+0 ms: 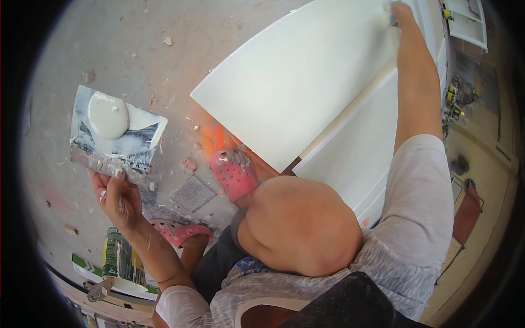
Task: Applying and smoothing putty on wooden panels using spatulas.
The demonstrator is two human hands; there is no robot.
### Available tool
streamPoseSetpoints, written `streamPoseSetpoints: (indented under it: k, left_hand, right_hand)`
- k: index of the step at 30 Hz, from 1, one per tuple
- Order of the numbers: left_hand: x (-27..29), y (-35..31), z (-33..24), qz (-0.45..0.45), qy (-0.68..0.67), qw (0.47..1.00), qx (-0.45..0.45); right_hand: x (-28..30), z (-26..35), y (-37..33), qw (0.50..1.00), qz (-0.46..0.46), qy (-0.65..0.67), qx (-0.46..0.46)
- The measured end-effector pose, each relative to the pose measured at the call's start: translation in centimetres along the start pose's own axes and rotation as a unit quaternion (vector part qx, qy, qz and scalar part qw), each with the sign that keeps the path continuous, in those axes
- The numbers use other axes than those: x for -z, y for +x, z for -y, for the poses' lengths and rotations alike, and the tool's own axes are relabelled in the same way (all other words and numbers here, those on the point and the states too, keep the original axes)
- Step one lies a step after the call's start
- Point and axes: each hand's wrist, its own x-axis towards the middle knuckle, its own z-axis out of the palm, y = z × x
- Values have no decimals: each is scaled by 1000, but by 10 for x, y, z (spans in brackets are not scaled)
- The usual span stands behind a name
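My left hand point(121, 199) grips the near edge of a flat putty board point(143, 143), thumb on top. The board is smeared white and dark, and a thick round dollop of white putty point(108, 116) lies on it. White specks cling to my fingers. At the far right my right hand point(403, 13) is closed, pressed close to a large white panel point(290, 82) near its far edge. A bit of something bluish-green shows at those fingers; its kind is too hidden to tell. A beige strip point(350, 112) divides that panel from a second white panel point(355, 136).
My bent knee point(306, 224) and pink clogs point(234, 174) are close to the panel's near corner. A grey square pad point(193, 193) lies on the stained floor. A green can point(121, 254) stands by my left forearm. Tools point(454, 101) and a small white shelf piece point(467, 24) are at the right.
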Motion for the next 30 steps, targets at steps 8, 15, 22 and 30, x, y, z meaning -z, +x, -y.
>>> streamPoseSetpoints:
  k: [8, 15, 22, 30]
  left_hand:
    - [-7, -3, 3, -7, -13, 1000, -10]
    - [-20, -5, 3, -11, -25, 1000, -8]
    - [-28, -7, -7, 34, -14, 999, -29]
    - [-35, -4, -23, 77, -35, 996, -40]
  right_hand:
    - [-6, 53, -69, 859, -112, -325, 378]
    - [-15, 101, -264, 862, -82, -180, 467]
    - [18, 123, -423, 868, 103, -63, 482]
    - [59, 170, -265, 702, -54, -236, 670]
